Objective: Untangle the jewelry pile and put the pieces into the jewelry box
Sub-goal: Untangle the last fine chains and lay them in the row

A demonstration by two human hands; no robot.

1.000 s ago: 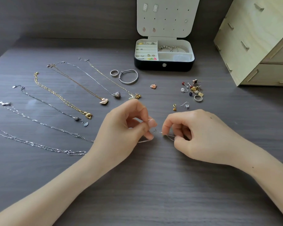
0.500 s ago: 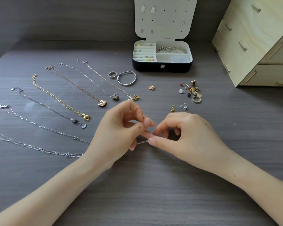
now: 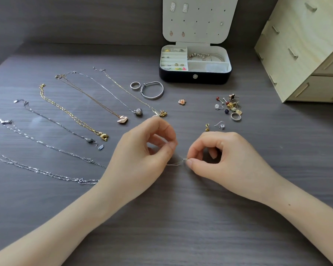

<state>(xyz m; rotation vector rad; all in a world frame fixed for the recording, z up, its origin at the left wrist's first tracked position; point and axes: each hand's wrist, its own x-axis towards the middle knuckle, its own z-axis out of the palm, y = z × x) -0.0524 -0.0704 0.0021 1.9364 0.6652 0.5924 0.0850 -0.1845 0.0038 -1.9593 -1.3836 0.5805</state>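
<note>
A thin silver chain [image 3: 176, 163] runs between my two hands just above the dark table. My left hand [image 3: 140, 156] pinches one end of it between thumb and forefinger. My right hand [image 3: 225, 156] pinches the other end at a small clasp. The open black jewelry box [image 3: 194, 78] stands at the back with its white lid upright, holding rings, earrings and bangles. Several necklaces lie straightened in a fan at the left, among them a gold chain [image 3: 69, 112] and a swan-pendant necklace [image 3: 122, 120].
A silver ring [image 3: 135, 86] and a bangle [image 3: 152, 90] lie in front of the box. A rose earring [image 3: 181, 101] sits alone. A small pile of earrings and a ring [image 3: 231, 108] lies right of centre. A wooden drawer unit [image 3: 304, 52] stands at the back right.
My hands drew together, fingertips meeting over the chain, then parted a little. The right hand now pinches the clasp end.
</note>
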